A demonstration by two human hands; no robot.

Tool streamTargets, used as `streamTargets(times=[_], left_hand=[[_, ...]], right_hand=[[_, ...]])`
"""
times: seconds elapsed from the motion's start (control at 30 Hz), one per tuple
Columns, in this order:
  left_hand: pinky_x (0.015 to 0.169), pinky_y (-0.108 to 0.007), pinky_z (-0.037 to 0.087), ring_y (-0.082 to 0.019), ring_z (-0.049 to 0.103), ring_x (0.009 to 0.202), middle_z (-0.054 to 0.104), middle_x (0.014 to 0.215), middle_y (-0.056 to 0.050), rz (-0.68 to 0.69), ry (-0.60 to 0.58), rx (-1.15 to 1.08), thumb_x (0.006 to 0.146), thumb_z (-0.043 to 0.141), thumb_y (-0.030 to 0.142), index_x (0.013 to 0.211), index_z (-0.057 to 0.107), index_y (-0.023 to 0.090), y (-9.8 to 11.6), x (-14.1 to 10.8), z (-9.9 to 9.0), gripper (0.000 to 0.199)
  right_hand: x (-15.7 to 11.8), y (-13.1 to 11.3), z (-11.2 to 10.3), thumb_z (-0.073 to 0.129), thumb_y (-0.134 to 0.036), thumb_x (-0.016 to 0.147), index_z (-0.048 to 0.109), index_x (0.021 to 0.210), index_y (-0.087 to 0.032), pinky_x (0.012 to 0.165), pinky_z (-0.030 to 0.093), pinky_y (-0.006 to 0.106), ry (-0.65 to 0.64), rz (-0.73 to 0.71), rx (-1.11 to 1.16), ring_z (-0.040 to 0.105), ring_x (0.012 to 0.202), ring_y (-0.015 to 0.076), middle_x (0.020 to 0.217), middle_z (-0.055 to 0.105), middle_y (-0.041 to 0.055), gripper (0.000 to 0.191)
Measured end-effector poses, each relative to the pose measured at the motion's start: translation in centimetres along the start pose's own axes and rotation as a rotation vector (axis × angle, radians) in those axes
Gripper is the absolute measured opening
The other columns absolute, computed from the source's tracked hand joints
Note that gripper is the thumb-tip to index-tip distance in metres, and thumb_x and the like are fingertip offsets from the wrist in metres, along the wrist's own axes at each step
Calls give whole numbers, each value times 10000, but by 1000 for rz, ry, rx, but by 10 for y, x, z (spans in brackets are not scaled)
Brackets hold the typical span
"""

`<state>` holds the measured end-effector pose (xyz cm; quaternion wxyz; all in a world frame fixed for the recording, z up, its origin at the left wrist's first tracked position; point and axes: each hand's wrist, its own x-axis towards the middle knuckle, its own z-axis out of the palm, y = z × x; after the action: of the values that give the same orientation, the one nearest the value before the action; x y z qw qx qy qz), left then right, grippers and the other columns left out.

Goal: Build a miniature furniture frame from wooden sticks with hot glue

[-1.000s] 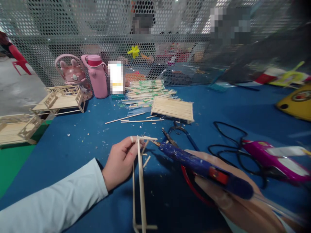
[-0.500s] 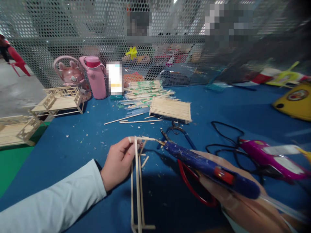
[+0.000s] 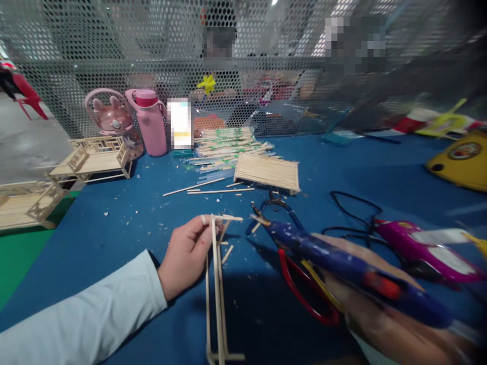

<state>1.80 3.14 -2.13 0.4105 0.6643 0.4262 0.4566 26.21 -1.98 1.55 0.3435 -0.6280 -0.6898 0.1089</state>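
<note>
Over the blue tabletop (image 3: 125,223), left hand (image 3: 186,253) pinches the far end of the stick frame (image 3: 217,289), long axis running near-to-far; right hand (image 3: 375,317), wrapped around blue pen-like tool (image 3: 327,253), sits rightward, tip not touching.

Blue tabletop (image 3: 342,170), surface littered with pale scraps (image 3: 105,214); at its left edge stands a wooden stick model (image 3: 95,161), a pink bottle (image 3: 151,129) upright to its right; a pile of sticks (image 3: 226,143), partly in clear wrap, lies at the far middle; a slatted wooden piece (image 3: 266,172) sits just beside it; loose sticks (image 3: 220,191) lie nearer; blue-handled pliers (image 3: 292,217) lie spread; a purple device (image 3: 416,248) lies right, a yellow item (image 3: 462,159) beyond.
</note>
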Motion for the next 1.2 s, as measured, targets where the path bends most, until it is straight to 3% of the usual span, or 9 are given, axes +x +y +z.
streamTargets(times=[0.17, 0.27, 0.37, 0.57, 0.77, 0.8, 0.9, 0.93, 1.2], left_hand=[[734, -243, 467, -148, 613, 793, 695, 860, -35, 7, 23, 15, 904, 455, 261, 933, 655, 176, -1, 0, 0, 219], [741, -241, 470, -148, 618, 797, 697, 862, -35, -4, 47, 2, 899, 463, 266, 927, 655, 171, 0, 0, 0, 216], [765, -250, 472, -153, 623, 810, 697, 867, -37, -29, 91, -40, 890, 477, 277, 913, 649, 163, 0, 0, -3, 208], [783, -274, 467, -169, 621, 828, 698, 876, -43, -53, 148, 21, 879, 501, 302, 907, 663, 180, -2, -10, -18, 205], [794, -292, 457, -173, 616, 837, 691, 886, -55, -95, 133, 8, 890, 478, 314, 909, 655, 166, -2, -16, -20, 232], [797, -295, 456, -174, 615, 838, 690, 889, -55, -100, 123, 0, 890, 477, 314, 908, 654, 165, -1, -16, -19, 232], [818, -300, 451, -175, 613, 861, 686, 914, -57, -90, 99, -16, 892, 476, 314, 925, 651, 164, -1, -16, -18, 233], [821, -298, 451, -174, 613, 866, 685, 919, -57, -82, 94, -17, 892, 477, 316, 928, 650, 165, -2, -16, -19, 232], [790, -259, 461, -156, 614, 842, 689, 889, -45, -33, 86, -55, 890, 487, 285, 899, 646, 169, -2, -18, -17, 197]], right_hand=[[46, 20, -7, 518, -448, 776, 494, 1182, -265, 954, 447, 451, 70, -30, -55, 575, 1092, 315, 1188, 609, 81, 446], [91, 29, -7, 475, -377, 792, 398, 1239, -189, 765, 488, 365, -4, -13, -350, 624, 914, 280, 1192, 577, 153, 491], [134, 36, -1, 446, -316, 787, 429, 1178, -93, 746, 440, 418, -37, 15, -548, 606, 876, 332, 1146, 555, 246, 450], [187, 56, 15, 492, -110, 656, 574, 974, -151, 655, 452, 341, -111, -8, -561, 610, 764, 264, 915, 659, 138, 331], [153, 18, 10, 486, -162, 734, 539, 1167, -114, 890, 415, 374, -51, -202, -477, 501, 1138, 300, 1253, 530, 175, 439], [139, 5, 12, 490, -194, 767, 585, 1120, -161, 880, 428, 324, -135, -297, -431, 543, 1089, 249, 1171, 596, 115, 367], [98, -28, 24, 481, -215, 846, 680, 970, -217, 786, 456, 272, -692, -649, -220, 627, 884, 178, 947, 681, 51, 235], [88, -34, 31, 494, -196, 844, 690, 958, -221, 747, 456, 272, -736, -683, -248, 633, 832, 175, 907, 680, 50, 228], [71, -28, 61, 482, -200, 879, 665, 752, -187, 624, 432, 271, -612, -783, -343, 618, 721, 178, 784, 663, 56, 223]])
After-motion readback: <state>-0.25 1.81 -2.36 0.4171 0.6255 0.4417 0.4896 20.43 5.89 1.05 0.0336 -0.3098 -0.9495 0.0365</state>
